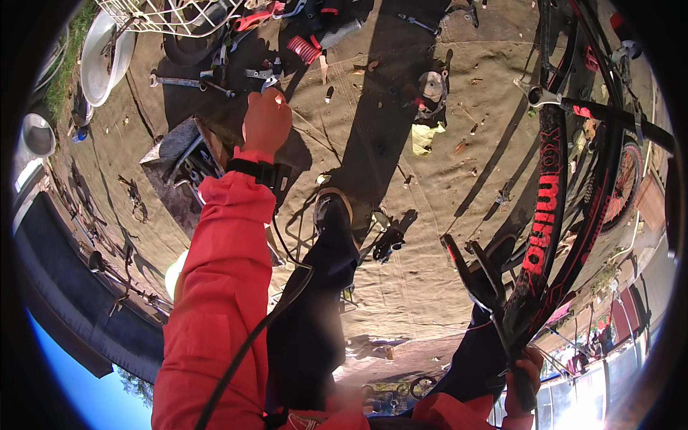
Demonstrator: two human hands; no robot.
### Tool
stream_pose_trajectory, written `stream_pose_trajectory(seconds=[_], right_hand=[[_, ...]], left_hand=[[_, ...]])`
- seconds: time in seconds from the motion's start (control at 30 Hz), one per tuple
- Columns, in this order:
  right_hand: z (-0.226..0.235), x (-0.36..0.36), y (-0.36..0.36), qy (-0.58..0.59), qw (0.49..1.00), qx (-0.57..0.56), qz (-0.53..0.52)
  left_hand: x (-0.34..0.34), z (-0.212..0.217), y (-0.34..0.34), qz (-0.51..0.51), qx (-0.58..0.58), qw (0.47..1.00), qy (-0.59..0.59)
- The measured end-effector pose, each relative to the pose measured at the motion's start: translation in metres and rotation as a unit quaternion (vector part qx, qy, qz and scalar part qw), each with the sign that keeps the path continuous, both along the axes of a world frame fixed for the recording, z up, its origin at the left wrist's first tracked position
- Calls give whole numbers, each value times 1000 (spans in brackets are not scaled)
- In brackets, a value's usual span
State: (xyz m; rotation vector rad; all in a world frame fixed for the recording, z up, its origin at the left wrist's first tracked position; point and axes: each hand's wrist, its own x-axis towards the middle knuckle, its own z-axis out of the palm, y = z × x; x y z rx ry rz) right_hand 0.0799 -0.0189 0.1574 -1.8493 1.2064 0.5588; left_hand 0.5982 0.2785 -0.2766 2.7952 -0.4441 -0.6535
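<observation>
My left hand (266,123), in a red sleeve with a black wristband, reaches out over the ground cloth. Its fingers are curled closed, and whatever may be in them is hidden. Just beyond the fingertips lie metal pliers (262,74) among other tools. At the lower right, my right hand (529,371) is wrapped round a black forked bar (494,297), whose two prongs point up and away. It meets the black bicycle frame (546,208) with red lettering, which stands tilted along my right side.
Wrenches (179,82) and a ribbed red piece (304,50) lie at the far left. Nearer stands an open box of tools (188,159). A white basin (107,61) and a wire basket (179,16) are farther out. My shoe (332,209) rests on the cloth; a cable hangs across my left arm.
</observation>
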Motion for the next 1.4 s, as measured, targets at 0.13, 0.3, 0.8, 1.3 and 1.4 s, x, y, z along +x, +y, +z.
stream_pose_trajectory(seconds=[0.13,0.3,0.8,1.3,1.4], right_hand=[[2,-1,0,11,999,30,-22],[1,-5,1,-5,998,34,-50],[-3,6,-6,-18,1000,12,10],[-11,1,-13,-66,998,10,14],[-12,1,-15,-67,997,3,28]], left_hand=[[50,1,-46,-12,-91,996,8],[75,-9,-75,-88,-9,996,33],[15,-27,-68,-167,37,982,82],[-42,-11,-73,-100,2,993,65],[-59,11,-63,-93,-16,992,78]])
